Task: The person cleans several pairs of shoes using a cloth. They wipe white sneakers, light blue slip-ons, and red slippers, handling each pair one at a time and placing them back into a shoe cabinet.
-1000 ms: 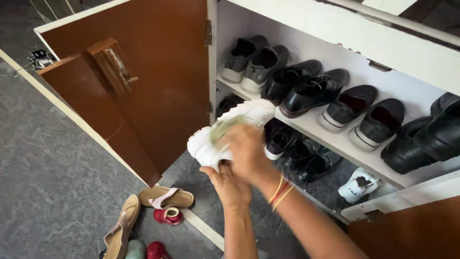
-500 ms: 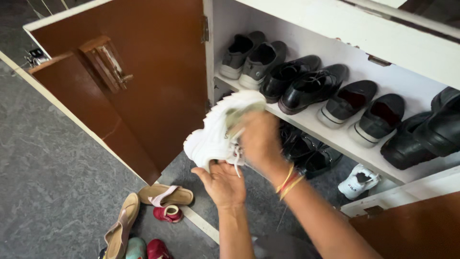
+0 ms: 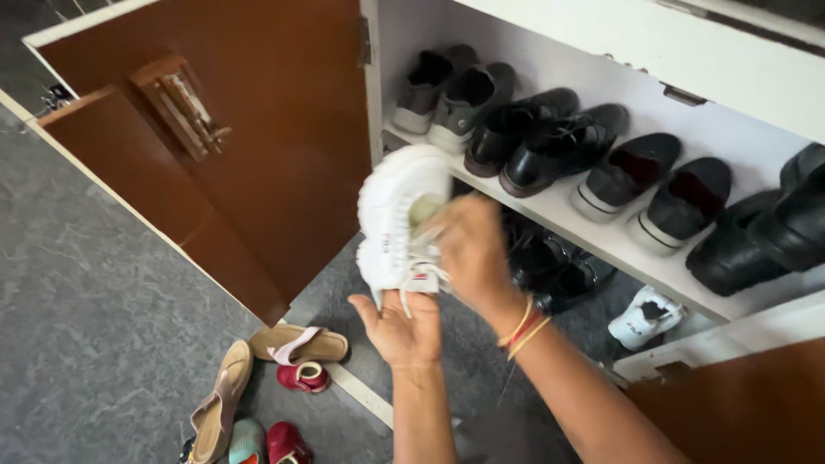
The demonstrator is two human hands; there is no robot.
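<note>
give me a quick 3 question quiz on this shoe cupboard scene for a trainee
1. True or false: the left hand holds the white sneaker from below.
2. What does the right hand press against the sneaker? A) a brush B) a pale cloth C) a sponge
3. Fill in: on the floor by the open brown door lie tan sandals and small ____ shoes.

Key
1. True: the palm sits under the sneaker's lower end.
2. B, though the cloth is blurred and mostly hidden by the hand.
3. Red.
</note>
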